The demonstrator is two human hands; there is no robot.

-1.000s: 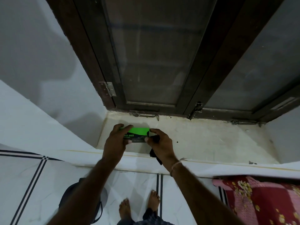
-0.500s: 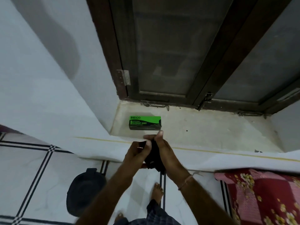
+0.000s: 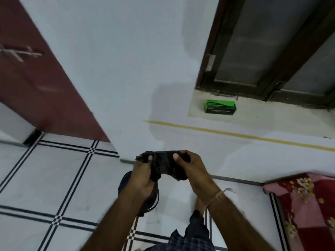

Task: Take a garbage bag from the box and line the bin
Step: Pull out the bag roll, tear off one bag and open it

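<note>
there, crumpled black garbage bag (image 3: 165, 164) between both grips, left hand (image 3: 143, 178) and right hand (image 3: 194, 172) pinching its ends

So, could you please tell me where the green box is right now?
The green box sits on the window ledge, upper right in the head view, just below the dark window frame.

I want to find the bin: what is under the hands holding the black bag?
Below the left hand and crumpled black plastic bag sits a dark round bin on the white tiled floor. The hand and forearm cover most of it, so its inside cannot be seen.
</note>
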